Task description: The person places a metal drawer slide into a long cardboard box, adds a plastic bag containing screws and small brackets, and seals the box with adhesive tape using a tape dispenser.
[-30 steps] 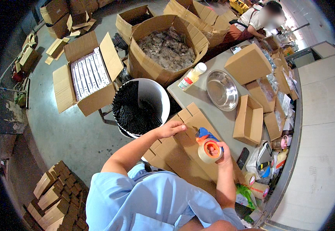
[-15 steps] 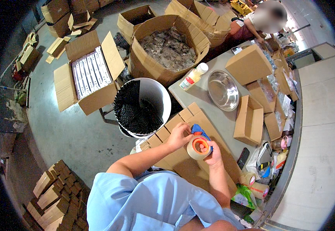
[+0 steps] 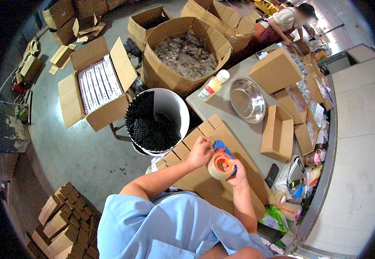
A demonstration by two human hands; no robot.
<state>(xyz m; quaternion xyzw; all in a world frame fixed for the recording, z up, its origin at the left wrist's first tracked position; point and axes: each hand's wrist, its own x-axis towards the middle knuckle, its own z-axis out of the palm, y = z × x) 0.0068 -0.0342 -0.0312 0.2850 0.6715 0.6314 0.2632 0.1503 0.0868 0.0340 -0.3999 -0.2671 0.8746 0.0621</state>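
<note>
My right hand (image 3: 239, 175) grips a blue tape dispenser (image 3: 224, 148), with fingers showing through the orange core. A wide roll of clear tape (image 3: 216, 169) is mounted in the dispenser. Close to the dispenser's front end is my left hand (image 3: 200, 152), its fingers curled together in a pinch. Whatever is between those fingertips is too small to make out. Beneath both hands, flat brown cardboard (image 3: 239, 157) with slotted flaps lies on the grey table (image 3: 222, 108).
Left of the table stands a white bucket (image 3: 182, 116) of black strips. An open carton (image 3: 72, 103) holds white packs. On the table are a bottle (image 3: 213, 85), a steel bowl (image 3: 247, 101), small cartons (image 3: 277, 131) and tape rolls (image 3: 290, 211). A person (image 3: 278, 26) bends at the far right.
My left hand's fingers have drawn closer together and moved slightly off the dispenser's front. My right hand keeps its hold on the dispenser. The view has shifted slightly.
</note>
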